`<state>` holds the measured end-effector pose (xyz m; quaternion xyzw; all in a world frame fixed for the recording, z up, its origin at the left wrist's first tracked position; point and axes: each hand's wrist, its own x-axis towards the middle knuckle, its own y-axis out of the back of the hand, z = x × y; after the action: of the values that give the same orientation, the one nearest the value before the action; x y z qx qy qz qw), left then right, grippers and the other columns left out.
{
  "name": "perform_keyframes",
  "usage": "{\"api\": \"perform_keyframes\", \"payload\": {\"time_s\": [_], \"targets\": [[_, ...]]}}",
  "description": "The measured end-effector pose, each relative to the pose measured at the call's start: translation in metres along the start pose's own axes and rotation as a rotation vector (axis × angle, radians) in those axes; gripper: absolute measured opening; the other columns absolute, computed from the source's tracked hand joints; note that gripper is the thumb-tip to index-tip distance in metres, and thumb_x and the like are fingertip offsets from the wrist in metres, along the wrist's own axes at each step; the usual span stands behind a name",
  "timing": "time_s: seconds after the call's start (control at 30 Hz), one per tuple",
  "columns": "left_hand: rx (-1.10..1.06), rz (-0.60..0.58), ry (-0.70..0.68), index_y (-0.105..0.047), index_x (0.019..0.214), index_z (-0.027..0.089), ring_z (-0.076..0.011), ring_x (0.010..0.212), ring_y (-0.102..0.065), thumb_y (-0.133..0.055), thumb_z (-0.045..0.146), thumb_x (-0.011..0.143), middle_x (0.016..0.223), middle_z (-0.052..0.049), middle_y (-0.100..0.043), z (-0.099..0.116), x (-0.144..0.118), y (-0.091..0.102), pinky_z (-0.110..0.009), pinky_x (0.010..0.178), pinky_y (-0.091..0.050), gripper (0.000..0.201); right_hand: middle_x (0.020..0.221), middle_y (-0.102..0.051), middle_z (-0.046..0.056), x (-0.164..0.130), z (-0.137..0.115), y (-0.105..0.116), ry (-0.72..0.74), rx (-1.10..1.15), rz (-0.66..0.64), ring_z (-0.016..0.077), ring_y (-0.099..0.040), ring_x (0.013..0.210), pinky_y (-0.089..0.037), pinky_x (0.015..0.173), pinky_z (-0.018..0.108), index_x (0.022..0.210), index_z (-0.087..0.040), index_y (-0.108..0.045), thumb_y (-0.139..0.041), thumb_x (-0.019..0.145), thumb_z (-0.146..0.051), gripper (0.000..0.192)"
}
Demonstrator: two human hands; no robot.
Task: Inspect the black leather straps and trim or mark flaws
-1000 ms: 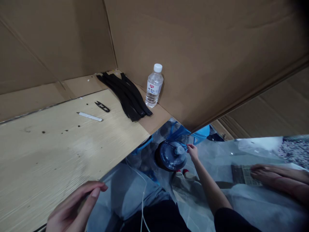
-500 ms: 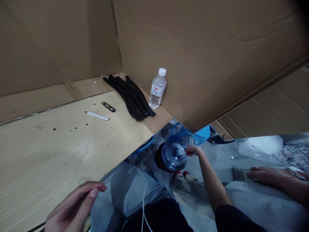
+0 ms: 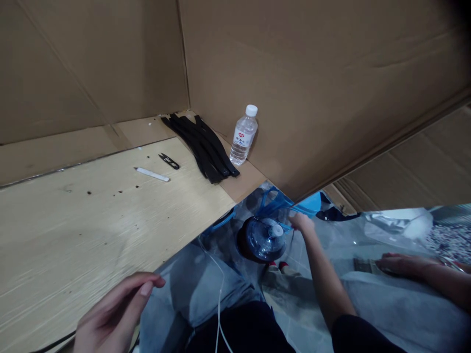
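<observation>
My left hand (image 3: 114, 314) lies at the near edge of the pale wooden table (image 3: 73, 225), fingers loosely apart and holding nothing. My right hand (image 3: 302, 222) reaches down below the table's corner, beside the white cap of a large blue water jug (image 3: 262, 239). Its fingers are closed on a strip of blue plastic (image 3: 279, 202) just above the jug. A thin white cord (image 3: 220, 289) runs down over my lap.
On the table lie a white stick (image 3: 152, 174), small black snips (image 3: 169, 161), a bundle of black straps (image 3: 200, 146) and a small water bottle (image 3: 243, 135). Cardboard walls stand behind and right. Another person's hand (image 3: 401, 264) rests on clear plastic sheeting at right.
My right hand has moved up and right from the jug's cap to the blue plastic and closed on it. The view has drifted slightly left. My left hand has barely moved.
</observation>
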<state>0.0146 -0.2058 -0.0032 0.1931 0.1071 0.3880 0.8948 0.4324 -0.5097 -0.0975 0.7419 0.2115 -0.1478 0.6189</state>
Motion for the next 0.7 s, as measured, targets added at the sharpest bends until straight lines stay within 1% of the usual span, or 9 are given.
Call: {"api": "perform_keyframes", "payload": {"time_s": [0.07, 0.17, 0.27, 0.33, 0.43, 0.53, 0.6, 0.63, 0.7], "targets": [[-0.006, 0.012, -0.005, -0.07, 0.082, 0.024, -0.0175, 0.084, -0.067, -0.064, 0.045, 0.082, 0.085, 0.0, -0.072, 0.001, 0.001, 0.0, -0.022, 0.075, -0.054, 0.022, 0.124, -0.058, 0.01, -0.002, -0.004, 0.005, -0.023, 0.057, -0.008, 0.0229, -0.061, 0.102, -0.053, 0.086, 0.043, 0.123, -0.017, -0.057, -0.058, 0.096, -0.032, 0.031], [-0.014, 0.019, 0.009, -0.07, 0.083, 0.023, -0.0179, 0.084, -0.067, -0.065, 0.044, 0.081, 0.085, -0.001, -0.072, 0.002, 0.001, -0.003, -0.022, 0.075, -0.055, 0.021, 0.121, -0.059, 0.008, -0.011, -0.021, 0.007, 0.074, 0.188, -0.153, 0.0241, -0.062, 0.102, -0.053, 0.085, 0.042, 0.12, -0.017, -0.059, -0.059, 0.095, -0.033, 0.03], [-0.029, 0.033, 0.009, -0.071, 0.083, 0.023, -0.0189, 0.082, -0.068, -0.066, 0.044, 0.08, 0.084, -0.002, -0.073, 0.002, 0.001, -0.005, -0.023, 0.074, -0.056, 0.022, 0.102, -0.069, 0.008, -0.031, -0.046, 0.004, 0.287, 0.33, -0.458, 0.02, -0.067, 0.09, -0.055, 0.08, 0.039, 0.105, -0.012, -0.066, -0.059, 0.095, -0.034, 0.026], [-0.045, 0.032, -0.011, -0.071, 0.081, 0.023, -0.0191, 0.079, -0.069, -0.066, 0.044, 0.08, 0.083, -0.002, -0.072, 0.003, 0.003, -0.005, -0.023, 0.072, -0.056, 0.021, 0.086, -0.073, 0.009, -0.051, -0.063, 0.004, 0.444, 0.41, -0.685, 0.0223, -0.07, 0.081, -0.056, 0.076, 0.036, 0.09, -0.011, -0.074, -0.064, 0.089, -0.037, 0.028], [-0.075, 0.026, -0.044, -0.072, 0.079, 0.024, -0.0193, 0.076, -0.069, -0.065, 0.043, 0.08, 0.081, -0.003, -0.072, 0.009, 0.008, -0.004, -0.022, 0.068, -0.057, 0.021, 0.089, -0.075, 0.012, -0.082, -0.088, 0.007, 0.67, 0.564, -0.875, 0.0254, -0.071, 0.083, -0.055, 0.078, 0.037, 0.094, -0.013, -0.077, -0.072, 0.077, -0.045, 0.036], [-0.101, 0.027, -0.086, -0.073, 0.077, 0.023, -0.02, 0.071, -0.069, -0.065, 0.044, 0.079, 0.076, -0.004, -0.072, 0.02, 0.017, -0.002, -0.023, 0.063, -0.057, 0.023, 0.095, -0.075, 0.012, -0.103, -0.117, 0.015, 0.843, 0.777, -0.857, 0.026, -0.071, 0.091, -0.053, 0.086, 0.041, 0.098, -0.017, -0.076, -0.067, 0.078, -0.054, 0.043], [-0.108, 0.045, -0.099, -0.073, 0.076, 0.022, -0.0205, 0.072, -0.069, -0.064, 0.045, 0.08, 0.076, -0.005, -0.072, 0.027, 0.024, 0.001, -0.023, 0.062, -0.057, 0.025, 0.098, -0.075, 0.01, -0.109, -0.145, 0.021, 0.926, 0.887, -0.788, 0.0241, -0.071, 0.091, -0.053, 0.086, 0.038, 0.101, -0.021, -0.075, -0.071, 0.076, -0.053, 0.041], [-0.111, 0.061, -0.102, -0.073, 0.075, 0.022, -0.0205, 0.073, -0.069, -0.064, 0.045, 0.08, 0.076, -0.005, -0.072, 0.031, 0.029, 0.003, -0.023, 0.063, -0.056, 0.025, 0.099, -0.075, 0.008, -0.11, -0.161, 0.025, 0.961, 0.943, -0.73, 0.0224, -0.071, 0.09, -0.053, 0.084, 0.036, 0.103, -0.022, -0.073, -0.073, 0.075, -0.05, 0.04], [-0.127, 0.089, -0.108, -0.072, 0.074, 0.021, -0.0204, 0.074, -0.068, -0.065, 0.044, 0.08, 0.075, -0.005, -0.072, 0.037, 0.039, 0.008, -0.023, 0.064, -0.055, 0.025, 0.089, -0.076, 0.009, -0.106, -0.199, 0.032, 1.031, 1.031, -0.465, 0.0209, -0.071, 0.076, -0.056, 0.071, 0.033, 0.096, -0.019, -0.074, -0.079, 0.071, -0.045, 0.037]]}}
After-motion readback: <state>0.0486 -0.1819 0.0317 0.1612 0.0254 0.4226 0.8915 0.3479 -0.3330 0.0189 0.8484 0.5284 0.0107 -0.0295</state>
